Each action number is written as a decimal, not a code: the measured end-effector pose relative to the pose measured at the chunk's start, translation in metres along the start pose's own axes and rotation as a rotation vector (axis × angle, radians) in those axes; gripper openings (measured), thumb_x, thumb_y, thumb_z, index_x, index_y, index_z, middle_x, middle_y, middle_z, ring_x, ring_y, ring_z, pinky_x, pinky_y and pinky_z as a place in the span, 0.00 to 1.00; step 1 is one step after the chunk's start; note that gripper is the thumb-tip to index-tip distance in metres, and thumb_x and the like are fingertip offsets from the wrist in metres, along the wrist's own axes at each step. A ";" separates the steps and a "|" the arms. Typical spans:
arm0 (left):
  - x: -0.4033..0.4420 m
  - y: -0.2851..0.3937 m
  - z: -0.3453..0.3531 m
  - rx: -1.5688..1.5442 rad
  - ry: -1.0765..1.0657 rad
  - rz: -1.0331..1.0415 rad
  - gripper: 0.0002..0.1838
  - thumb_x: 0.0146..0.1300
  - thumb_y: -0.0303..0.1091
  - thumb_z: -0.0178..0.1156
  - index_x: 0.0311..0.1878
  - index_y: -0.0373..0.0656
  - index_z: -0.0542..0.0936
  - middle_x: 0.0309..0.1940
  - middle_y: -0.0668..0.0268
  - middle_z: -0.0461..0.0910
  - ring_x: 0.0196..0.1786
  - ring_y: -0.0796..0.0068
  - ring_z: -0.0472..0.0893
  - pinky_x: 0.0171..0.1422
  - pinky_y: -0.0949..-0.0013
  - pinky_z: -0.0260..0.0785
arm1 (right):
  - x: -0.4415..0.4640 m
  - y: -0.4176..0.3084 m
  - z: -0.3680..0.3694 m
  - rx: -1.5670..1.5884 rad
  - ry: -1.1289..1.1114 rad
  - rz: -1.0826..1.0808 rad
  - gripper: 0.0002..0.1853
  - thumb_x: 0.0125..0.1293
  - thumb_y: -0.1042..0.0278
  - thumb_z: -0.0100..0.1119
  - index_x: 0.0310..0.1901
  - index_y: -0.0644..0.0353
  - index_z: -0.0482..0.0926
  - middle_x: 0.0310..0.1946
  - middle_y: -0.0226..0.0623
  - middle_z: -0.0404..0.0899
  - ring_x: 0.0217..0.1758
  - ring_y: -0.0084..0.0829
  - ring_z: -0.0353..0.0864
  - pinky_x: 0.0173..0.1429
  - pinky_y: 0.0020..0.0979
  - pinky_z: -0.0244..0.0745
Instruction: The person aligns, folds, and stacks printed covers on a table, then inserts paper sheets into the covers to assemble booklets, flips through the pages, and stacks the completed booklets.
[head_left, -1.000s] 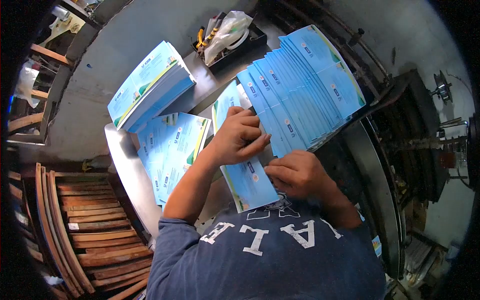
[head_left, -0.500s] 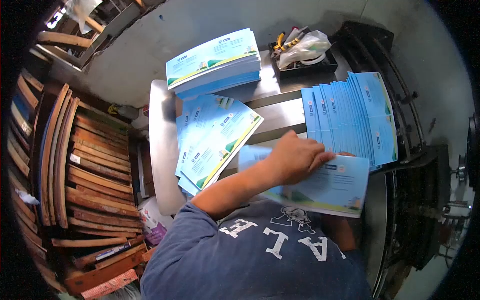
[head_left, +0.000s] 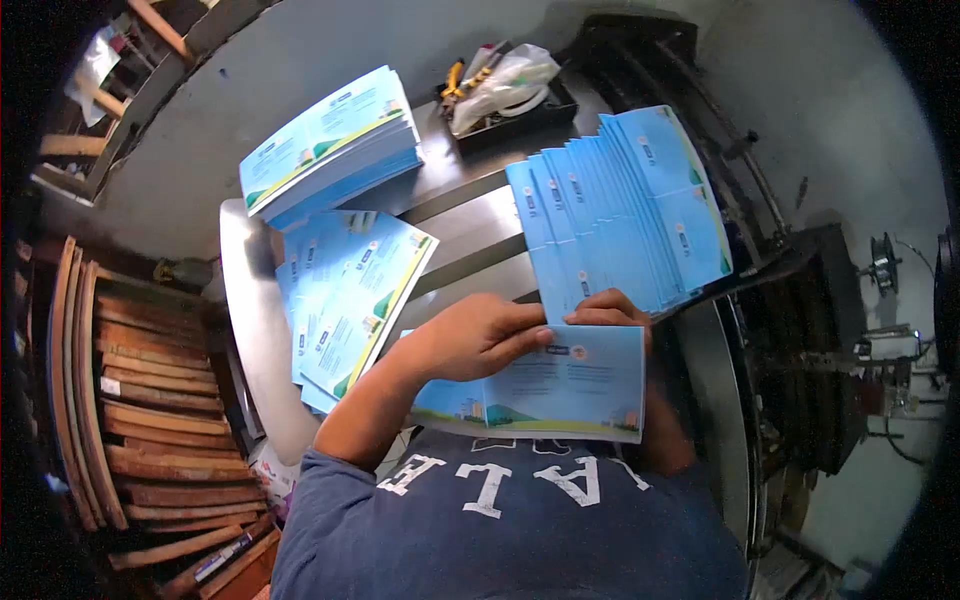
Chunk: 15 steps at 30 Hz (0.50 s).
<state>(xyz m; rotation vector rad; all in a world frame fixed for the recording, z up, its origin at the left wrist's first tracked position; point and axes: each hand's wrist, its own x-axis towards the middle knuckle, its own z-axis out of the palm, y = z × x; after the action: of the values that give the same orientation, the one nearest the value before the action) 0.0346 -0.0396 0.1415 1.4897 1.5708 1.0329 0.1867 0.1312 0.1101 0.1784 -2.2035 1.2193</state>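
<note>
A blue printed sheet (head_left: 560, 385) with a green and yellow lower edge is held level in front of my chest. My left hand (head_left: 485, 335) pinches its upper edge near the middle. My right hand (head_left: 610, 310) is behind the same edge, fingers curled over it, with the palm hidden by the sheet. Just beyond my right hand lies a fanned row of blue folded sheets (head_left: 625, 210). Several loose blue sheets (head_left: 365, 290) overlap to the left of my left hand.
A tall stack of blue sheets (head_left: 335, 140) stands at the back left of the metal table (head_left: 265, 320). Behind the fanned row is a black tray (head_left: 540, 118) with pliers and a plastic bag. Dark machine rails (head_left: 740, 150) run at the right, wooden slats (head_left: 170, 430) at the left.
The held sheet has gone from lying lengthwise under my left hand to level across my chest. My right hand now reaches over its upper edge. The camera view has shifted as well.
</note>
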 end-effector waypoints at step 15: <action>-0.167 -0.197 -0.069 0.988 0.656 -0.673 0.18 0.66 0.43 0.57 0.56 0.48 0.75 0.54 0.56 0.71 0.59 0.52 0.68 0.63 0.51 0.57 | -0.076 0.028 -0.094 -0.571 0.071 0.831 0.32 0.60 0.63 0.65 0.64 0.66 0.68 0.62 0.54 0.69 0.65 0.51 0.70 0.67 0.43 0.66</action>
<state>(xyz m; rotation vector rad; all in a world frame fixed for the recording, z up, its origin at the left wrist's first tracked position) -0.0989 -0.2128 -0.0129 0.9809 3.0591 0.3082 0.2789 0.2100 0.0839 -1.0776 -2.5293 0.8665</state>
